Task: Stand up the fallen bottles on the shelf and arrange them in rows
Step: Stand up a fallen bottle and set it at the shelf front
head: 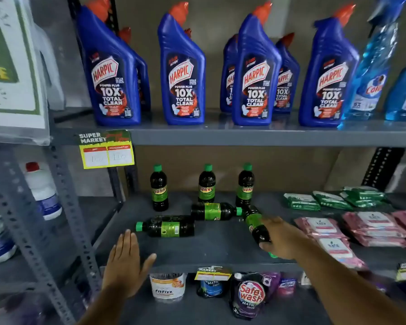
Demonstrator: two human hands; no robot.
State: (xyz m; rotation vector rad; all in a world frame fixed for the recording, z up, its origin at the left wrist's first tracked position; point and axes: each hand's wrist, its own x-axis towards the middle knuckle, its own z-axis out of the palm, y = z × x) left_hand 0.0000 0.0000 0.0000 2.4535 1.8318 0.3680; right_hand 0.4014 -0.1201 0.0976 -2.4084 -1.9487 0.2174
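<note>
1. The grey middle shelf is seen to carry the task's bottles on its left half; pink packets and green packets are stacked on its right half.
2. Blue Harpic bottles are ranged upright on the shelf above.
3. Three upright Sunny bottles are set in a row at the back.
4. Two fallen bottles are found lying on their sides in front of that row, caps pointing opposite ways.
5. A third fallen bottle is laid slantwise, its green cap toward the shelf edge.
6. The right hand is closed around that bottle's neck end.
7. The left hand is held flat with fingers spread, gripping nothing, near the shelf's front-left edge.
</note>
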